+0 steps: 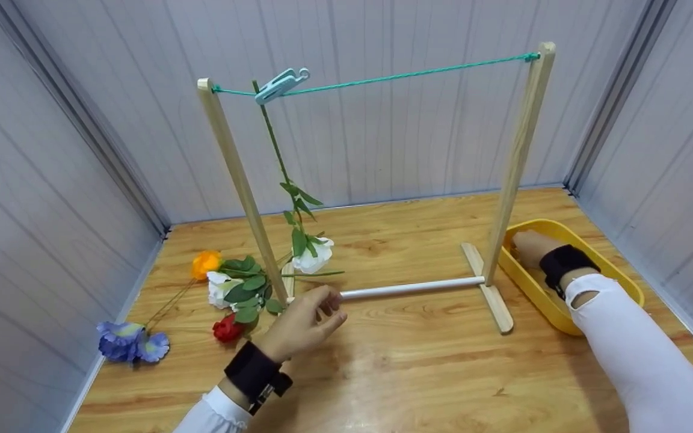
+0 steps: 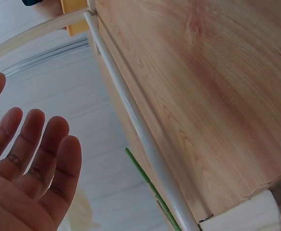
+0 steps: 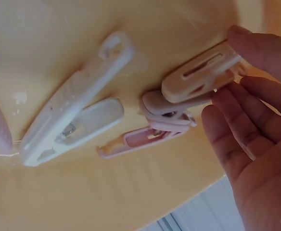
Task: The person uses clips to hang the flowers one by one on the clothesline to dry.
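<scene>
My right hand (image 1: 532, 248) reaches into a yellow basket (image 1: 539, 310) at the right. In the right wrist view, its thumb and fingers pinch one end of a peach clothespin (image 3: 198, 72). Pink clothespins (image 3: 152, 134) and a white clothespin (image 3: 75, 103) lie beside it. My left hand (image 1: 304, 322), fingers loosely bent and holding nothing, hovers near the left end of the rack's white bar (image 1: 412, 287). A white flower (image 1: 313, 255) hangs head down from the green cord (image 1: 394, 77), its stem held by a light blue clothespin (image 1: 277, 88).
Left of the wooden rack (image 1: 241, 180) lie an orange flower (image 1: 206, 264), a white flower (image 1: 221, 290), a red rose (image 1: 227, 328) and blue-purple flowers (image 1: 130, 343). A green stem (image 1: 322, 274) lies behind the bar. Pale panel walls (image 1: 382, 138) enclose the wooden table (image 1: 418, 373).
</scene>
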{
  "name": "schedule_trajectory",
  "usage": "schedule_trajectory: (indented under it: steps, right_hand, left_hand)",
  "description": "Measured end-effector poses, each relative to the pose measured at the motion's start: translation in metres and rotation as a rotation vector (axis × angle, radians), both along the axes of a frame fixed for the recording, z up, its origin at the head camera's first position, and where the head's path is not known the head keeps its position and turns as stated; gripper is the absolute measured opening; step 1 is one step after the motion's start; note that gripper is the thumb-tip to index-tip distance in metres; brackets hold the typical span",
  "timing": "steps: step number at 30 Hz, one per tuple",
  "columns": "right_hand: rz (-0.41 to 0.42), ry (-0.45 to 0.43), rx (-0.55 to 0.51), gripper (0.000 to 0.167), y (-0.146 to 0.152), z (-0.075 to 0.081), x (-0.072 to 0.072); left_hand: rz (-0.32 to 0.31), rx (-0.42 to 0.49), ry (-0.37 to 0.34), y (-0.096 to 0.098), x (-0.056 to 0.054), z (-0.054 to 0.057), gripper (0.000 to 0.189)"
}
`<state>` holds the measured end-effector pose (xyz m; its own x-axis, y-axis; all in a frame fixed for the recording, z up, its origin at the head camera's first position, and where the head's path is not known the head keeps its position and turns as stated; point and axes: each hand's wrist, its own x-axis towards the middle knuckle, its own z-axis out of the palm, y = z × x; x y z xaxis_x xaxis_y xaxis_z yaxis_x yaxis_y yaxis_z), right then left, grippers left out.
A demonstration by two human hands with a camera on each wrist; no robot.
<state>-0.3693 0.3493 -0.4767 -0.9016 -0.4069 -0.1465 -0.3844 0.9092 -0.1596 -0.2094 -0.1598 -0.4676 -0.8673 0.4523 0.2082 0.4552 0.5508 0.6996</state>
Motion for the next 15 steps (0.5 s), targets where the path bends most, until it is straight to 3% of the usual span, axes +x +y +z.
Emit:
schedule_trajectory:
  steps: [9,13,15]
  right_hand:
    - [0.032,0.066,-0.083,0.018,0.010,-0.009,-0.003]
    - [-0.059,0.022,-0.163,0.014,0.015,0.008,0.003]
    - [-0.111,0.011,-0.227,0.027,0.015,0.022,0.008]
  left_hand:
    - [-0.017,0.013,-0.012,0.001,-0.002,-0.001,0.012]
    - [-0.016,0.018,-0.011,0.001,-0.001,-0.002,0.014]
    - [-0.017,0.020,-0.018,0.002,0.000,-0.001,0.012]
